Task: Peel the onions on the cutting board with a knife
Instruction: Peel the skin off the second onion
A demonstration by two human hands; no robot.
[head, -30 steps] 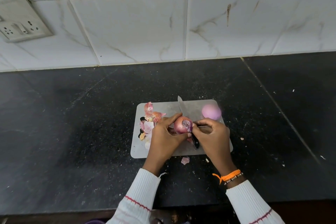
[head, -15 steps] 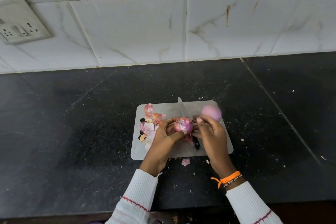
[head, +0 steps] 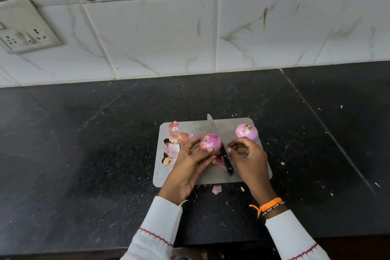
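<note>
— Which onion are you on?

— The one in my left hand (head: 191, 161), lifted just above the middle of the cutting board (head: 213, 177). My fingers are wrapped around this half-peeled onion (head: 210, 141); some papery skin clings to its top, so I judge the peeling about half done.

— And your right hand?

— My right hand (head: 248, 155) hovers just right of it, fingers curled, thumb and forefinger drawn close. I can't tell whether they pinch a scrap of skin or nothing at all. It isn't on the knife.

— Where's the knife, then?

— The knife (head: 219, 143) lies flat on the board between my hands, tip pointing to the upper edge, black handle towards me. The finished onion (head: 247, 131) sits in the board's upper right corner; the peels (head: 175, 143) are heaped along its left side.

— Next move?

— Probably catch the loose edge near the top and strip it away. If it resists, I'd need the blade to lift it.
</note>
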